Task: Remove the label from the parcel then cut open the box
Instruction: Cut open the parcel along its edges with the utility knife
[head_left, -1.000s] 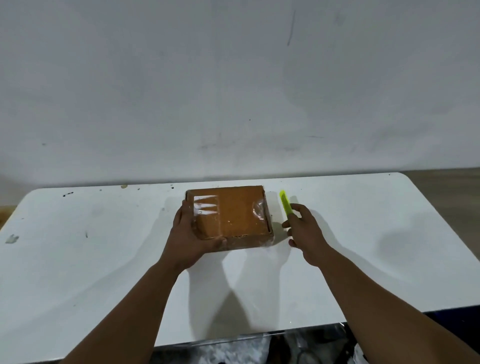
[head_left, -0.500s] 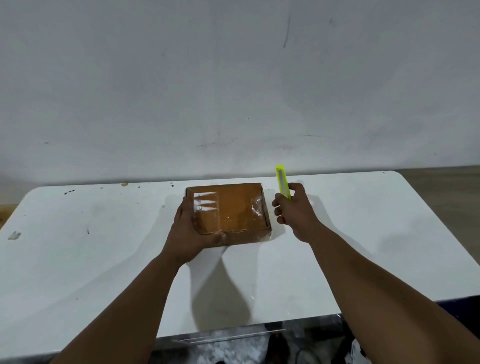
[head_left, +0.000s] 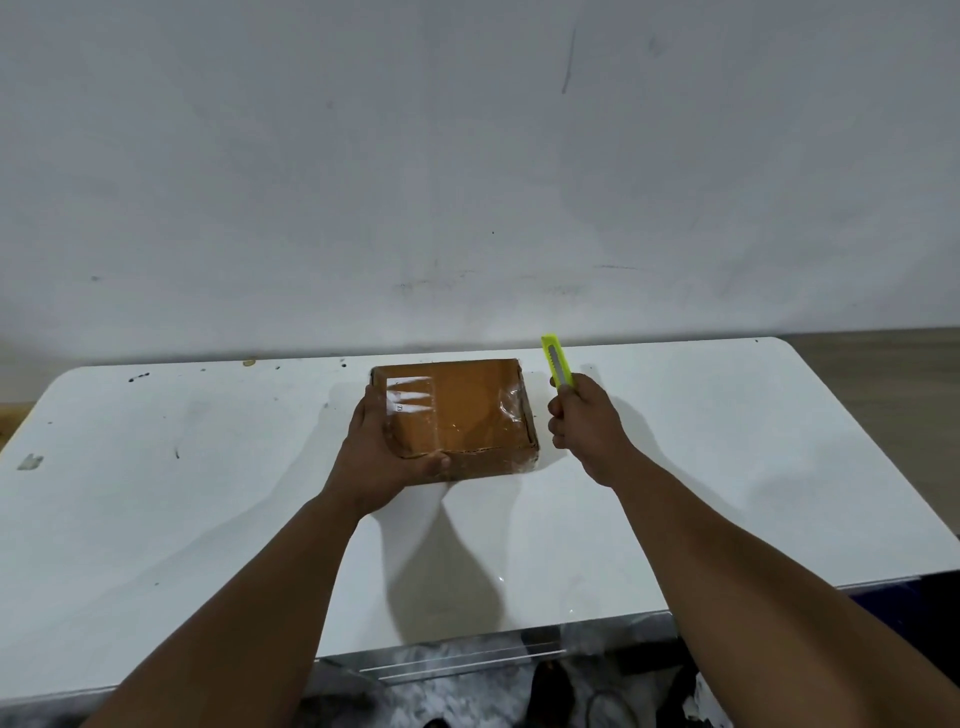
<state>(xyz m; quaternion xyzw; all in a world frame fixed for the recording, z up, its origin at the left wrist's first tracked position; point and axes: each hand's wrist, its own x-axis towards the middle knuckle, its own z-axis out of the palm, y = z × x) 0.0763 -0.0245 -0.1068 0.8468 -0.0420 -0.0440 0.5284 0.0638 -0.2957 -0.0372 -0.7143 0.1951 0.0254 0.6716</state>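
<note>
My left hand (head_left: 382, 457) grips the box (head_left: 457, 415) on the desk (head_left: 727, 467); my right hand (head_left: 584, 426) grasps the cutter (head_left: 557, 362). I'd slice shallowly along the tape.

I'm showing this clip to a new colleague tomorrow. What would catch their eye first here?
Most likely the bright yellow-green utility knife, held upright in the right hand just right of the parcel. Next, the brown cardboard box wrapped in shiny clear tape, lying mid-table near the far edge of the white table, with the left hand gripping its near left corner.
</note>
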